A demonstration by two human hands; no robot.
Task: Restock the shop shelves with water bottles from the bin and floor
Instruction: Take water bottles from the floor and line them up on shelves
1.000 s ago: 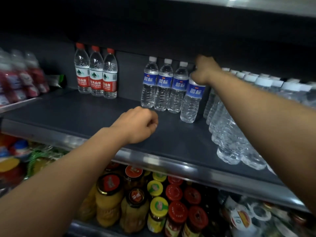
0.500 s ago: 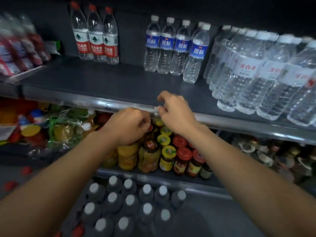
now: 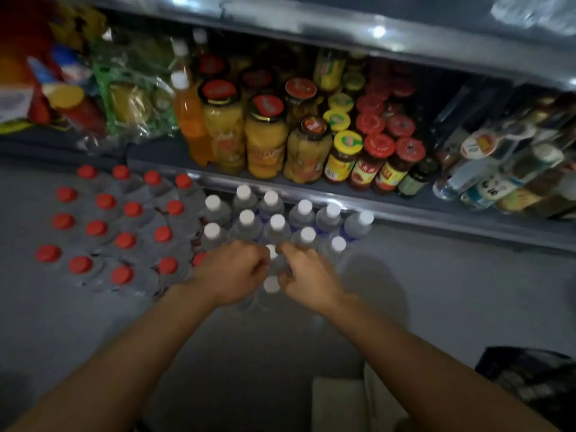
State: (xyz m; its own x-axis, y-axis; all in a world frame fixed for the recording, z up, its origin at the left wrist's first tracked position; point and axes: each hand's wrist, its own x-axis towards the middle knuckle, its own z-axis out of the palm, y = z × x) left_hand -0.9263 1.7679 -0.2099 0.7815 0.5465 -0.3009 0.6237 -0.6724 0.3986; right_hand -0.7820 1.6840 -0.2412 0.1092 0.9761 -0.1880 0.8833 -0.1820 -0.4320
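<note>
Several white-capped water bottles point(image 3: 274, 222) stand packed together on the grey floor below the bottom shelf. To their left is a block of red-capped water bottles point(image 3: 106, 226). Both of my hands are down at the near edge of the white-capped group. My left hand point(image 3: 230, 272) hovers with curled fingers over the bottles and hides what is beneath it. My right hand point(image 3: 308, 275) has its fingers bent beside two white caps point(image 3: 271, 284). The picture is blurred, so I cannot see whether either hand grips a bottle.
The bottom shelf point(image 3: 343, 198) holds jars of yellow fruit point(image 3: 265, 141), small red-lidded and yellow-lidded jars point(image 3: 371, 154), an orange drink bottle point(image 3: 190, 120) and packaged goods at both ends. A dark bin or bag point(image 3: 530, 378) sits at the lower right. A pale shoe point(image 3: 339, 403) shows at the bottom.
My view has tipped down from the water shelf to the floor. Both hands dropped from the shelf's front edge to the white-capped bottles on the floor.
</note>
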